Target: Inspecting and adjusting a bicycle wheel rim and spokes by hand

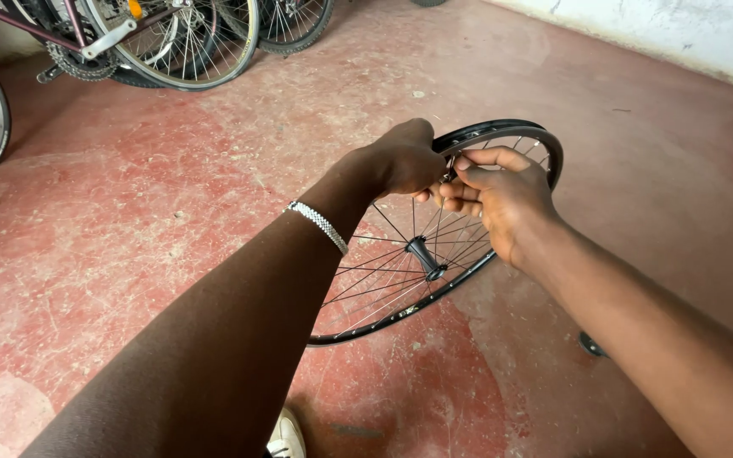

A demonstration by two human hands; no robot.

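Bicycle wheel (434, 280), a bare black rim laced with thin spokes around a dark hub (427, 257), stands tilted on the worn red floor (129, 220) in front of the person, well apart from the parked bicycles (171, 38) along the far wall. Both hands meet at its upper rim: the left hand (405, 157) is curled over the rim edge, and the right hand (502, 199) has fingers pressed together, pinching something small there, too hidden to name. The step looks like fine work at a spoke end or valve, and any next move calls for a steady rim and careful fingertips.
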